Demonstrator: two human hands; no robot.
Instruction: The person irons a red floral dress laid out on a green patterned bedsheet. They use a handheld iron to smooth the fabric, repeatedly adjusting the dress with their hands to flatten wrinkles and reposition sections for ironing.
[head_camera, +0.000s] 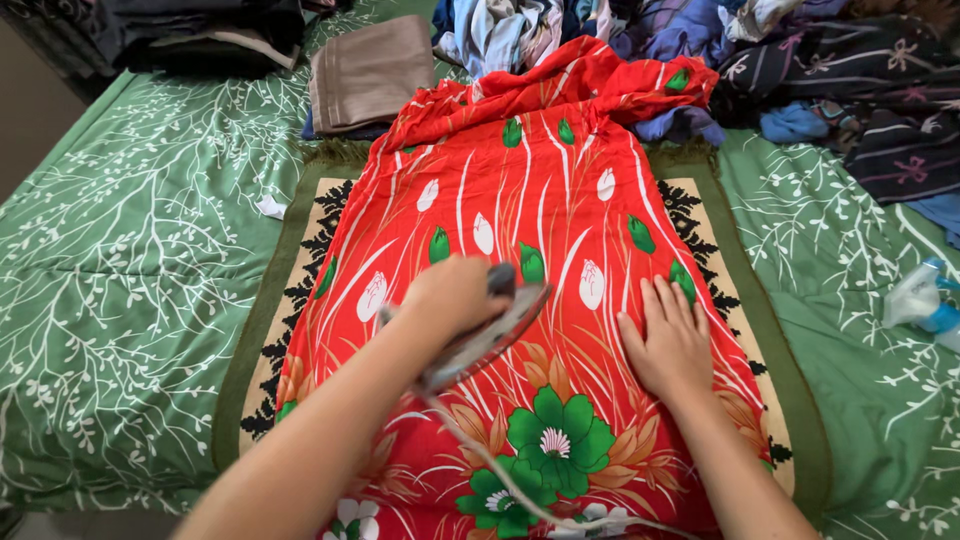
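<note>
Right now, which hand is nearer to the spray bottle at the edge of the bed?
Right. The right hand lies flat on the red cloth, on the spray bottle's side. The left hand holds the iron farther away, mid-cloth.

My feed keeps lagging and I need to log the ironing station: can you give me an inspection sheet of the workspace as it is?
Surface: green patterned bedspread with a bordered mat laid on top.
Job's things: red flowered cloth spread flat over the mat, bunched at its far end; iron resting on it.
Clutter: folded brown cloth, heap of mixed clothes at the far edge, white scrap on the bedspread.
Hands: left hand grips the iron's handle; right hand lies flat on the red cloth, fingers spread.
Cables: white cord runs from the iron toward the near edge.
Surroundings: spray bottle lying at the right.
</note>
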